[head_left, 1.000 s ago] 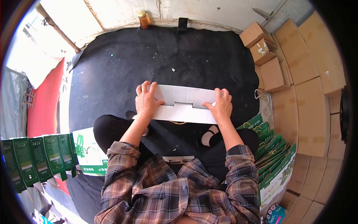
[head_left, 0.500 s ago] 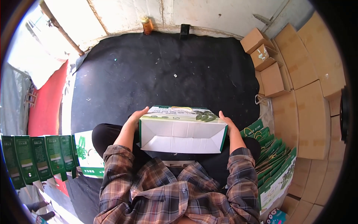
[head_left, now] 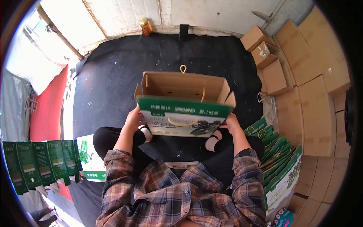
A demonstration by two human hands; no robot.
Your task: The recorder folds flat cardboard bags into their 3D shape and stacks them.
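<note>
Between my hands is a green and white cardboard gift box [head_left: 181, 123] with yellow cord handles. Its top is open toward me, so the bare brown inside shows, and its printed front faces my lap. My left hand [head_left: 133, 120] grips the box's lower left side, fingers curled against the front. At the lower right corner my right hand [head_left: 231, 124] holds it the same way. The box is in front of my crossed legs, over my feet; its underside is hidden.
Several flattened green boxes with yellow cords [head_left: 278, 166] lean at my right, beside stacked brown cartons [head_left: 317, 117]. A row of green printed boxes [head_left: 41, 164] stands at my left. By the far wall are an amber jar [head_left: 145, 28] and a black object [head_left: 184, 32] on the black sheet [head_left: 109, 83].
The box has turned from showing its closed white bottom to standing with its open top upward, and moved slightly away from me. Both hands have shifted lower along its sides.
</note>
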